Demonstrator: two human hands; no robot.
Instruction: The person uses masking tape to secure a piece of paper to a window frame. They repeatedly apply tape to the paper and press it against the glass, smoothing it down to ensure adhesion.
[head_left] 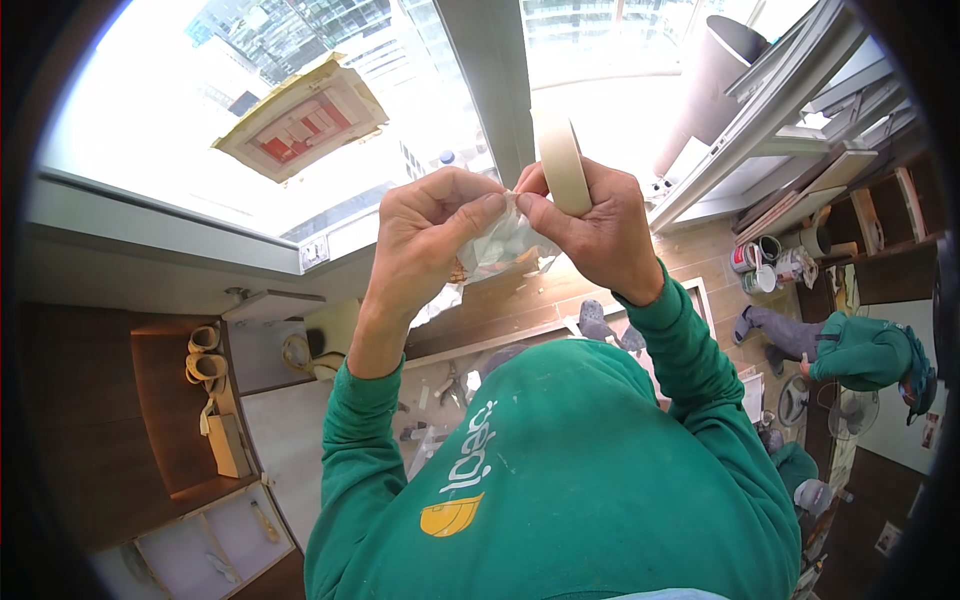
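A roll of cream masking tape (564, 165) sits on the fingers of my right hand (612, 222), its flat band facing me. That hand's thumb and fingertip are pinched close to my left fingertips. My left hand (425, 230) is closed in a pinch too, thumb against fingers; what lies between them is too small to make out, perhaps the tape's end. Just below the fingertips shows a crumpled, see-through plastic sheet (497, 250). I cannot tell whether it hangs from my hands or lies beyond them. Both hands are raised in front of the window.
A taped paper sheet (300, 130) is stuck on the window glass. Upright frames (770, 110) lean at the right. Paint cans (750, 262) stand on the wooden floor. A person in green (865, 350) is at the right, another lower down. A shelf cabinet (175, 400) stands left.
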